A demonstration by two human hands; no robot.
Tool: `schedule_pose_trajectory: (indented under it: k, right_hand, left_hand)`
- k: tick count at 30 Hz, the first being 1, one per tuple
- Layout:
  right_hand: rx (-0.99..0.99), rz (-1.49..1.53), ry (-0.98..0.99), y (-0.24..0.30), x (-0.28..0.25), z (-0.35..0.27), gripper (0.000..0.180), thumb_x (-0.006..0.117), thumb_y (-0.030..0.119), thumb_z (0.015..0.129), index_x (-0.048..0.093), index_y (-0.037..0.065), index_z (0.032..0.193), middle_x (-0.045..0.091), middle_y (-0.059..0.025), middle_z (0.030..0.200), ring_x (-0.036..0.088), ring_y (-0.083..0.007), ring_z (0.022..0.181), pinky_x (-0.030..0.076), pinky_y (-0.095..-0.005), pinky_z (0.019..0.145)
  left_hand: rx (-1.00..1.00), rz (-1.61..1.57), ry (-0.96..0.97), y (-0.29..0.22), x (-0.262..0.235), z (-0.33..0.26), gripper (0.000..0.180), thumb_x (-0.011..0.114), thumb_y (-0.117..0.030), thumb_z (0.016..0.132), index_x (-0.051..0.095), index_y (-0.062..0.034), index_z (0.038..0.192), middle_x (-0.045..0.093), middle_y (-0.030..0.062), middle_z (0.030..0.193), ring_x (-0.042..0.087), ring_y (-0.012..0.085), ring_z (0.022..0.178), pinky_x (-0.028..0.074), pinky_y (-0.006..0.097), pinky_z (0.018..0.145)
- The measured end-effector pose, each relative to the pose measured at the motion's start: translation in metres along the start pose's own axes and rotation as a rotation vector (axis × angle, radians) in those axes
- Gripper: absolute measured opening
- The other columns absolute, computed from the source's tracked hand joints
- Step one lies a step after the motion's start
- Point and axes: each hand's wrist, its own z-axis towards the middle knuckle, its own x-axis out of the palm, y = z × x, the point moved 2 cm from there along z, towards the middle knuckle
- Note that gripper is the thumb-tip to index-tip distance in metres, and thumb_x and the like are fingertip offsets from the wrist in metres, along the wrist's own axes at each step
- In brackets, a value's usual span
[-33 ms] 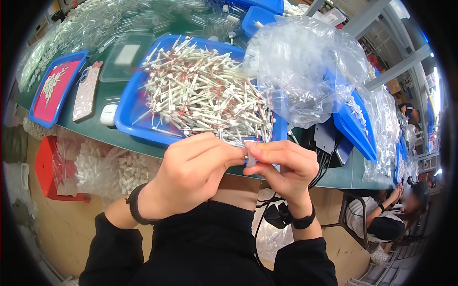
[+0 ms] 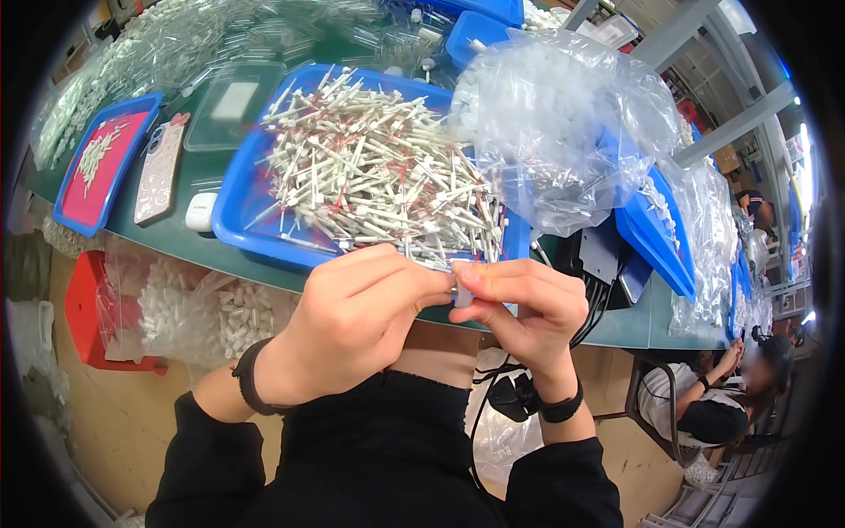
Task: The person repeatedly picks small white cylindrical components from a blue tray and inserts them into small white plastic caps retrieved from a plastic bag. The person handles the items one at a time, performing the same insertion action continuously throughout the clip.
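I see my left hand (image 2: 352, 321) and right hand (image 2: 528, 304) pinching one small white plastic tube (image 2: 462, 293) together at the blue plastic tray's (image 2: 233, 207) five o'clock edge, where a loosened pinch could drop it floorward.

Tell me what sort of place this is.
Probably a small-parts assembly or packing workshop. A blue tray heaped with thin white sticks sits on a long green table, clear plastic bags of parts lie around, and both hands, left hand and right hand, pinch a small white piece.
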Motion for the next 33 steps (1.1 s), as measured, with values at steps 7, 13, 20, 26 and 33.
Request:
schedule_pose_trajectory:
  k: [7,13,20,26,33]
  right_hand:
    - [0.077,0.021,-0.04,-0.006,0.006,-0.006,0.029,0.081,0.0,0.065,0.071,-0.001,0.093,0.072,-0.0116,0.088,0.07,-0.0198,0.079,0.055,-0.0259,0.068]
    - [0.187,0.166,-0.106,-0.01,0.009,-0.012,0.028,0.08,0.001,0.067,0.071,-0.001,0.094,0.072,-0.0117,0.09,0.07,-0.0201,0.08,0.055,-0.0272,0.071]
    - [0.174,0.189,-0.034,-0.011,0.002,-0.008,0.029,0.078,-0.001,0.069,0.069,-0.002,0.097,0.07,-0.0135,0.093,0.068,-0.019,0.082,0.054,-0.0274,0.072]
    - [0.266,0.234,-0.01,0.003,-0.02,0.0,0.033,0.074,-0.004,0.07,0.066,-0.003,0.102,0.066,-0.0114,0.097,0.065,-0.0151,0.082,0.053,-0.025,0.075]
    - [0.2,0.021,-0.474,-0.001,-0.124,-0.008,0.02,0.06,-0.002,0.086,0.062,-0.004,0.106,0.065,-0.0131,0.097,0.064,-0.0168,0.079,0.052,-0.0264,0.069]
  left_hand:
    - [0.088,0.226,-0.057,-0.007,0.01,-0.006,0.025,0.061,0.016,0.062,0.065,0.0045,0.084,0.063,0.0119,0.073,0.058,0.0255,0.058,0.045,0.032,0.051]
    - [0.106,0.224,-0.095,-0.006,0.01,-0.007,0.028,0.06,0.015,0.062,0.063,0.0059,0.088,0.062,0.0129,0.075,0.057,0.0264,0.06,0.047,0.033,0.053]
    - [0.164,0.207,-0.039,-0.001,0.011,-0.007,0.031,0.063,0.007,0.062,0.062,0.0051,0.093,0.059,0.0104,0.076,0.054,0.0244,0.061,0.045,0.032,0.055]
    - [0.1,0.125,0.062,-0.006,0.007,0.012,0.019,0.07,0.004,0.069,0.067,-0.0024,0.087,0.064,0.0072,0.076,0.058,0.0243,0.064,0.046,0.032,0.06]
    - [-0.027,0.216,-0.063,0.031,0.002,0.025,0.018,0.065,-0.003,0.076,0.066,-0.0029,0.094,0.063,0.0102,0.084,0.057,0.0283,0.081,0.046,0.037,0.072]
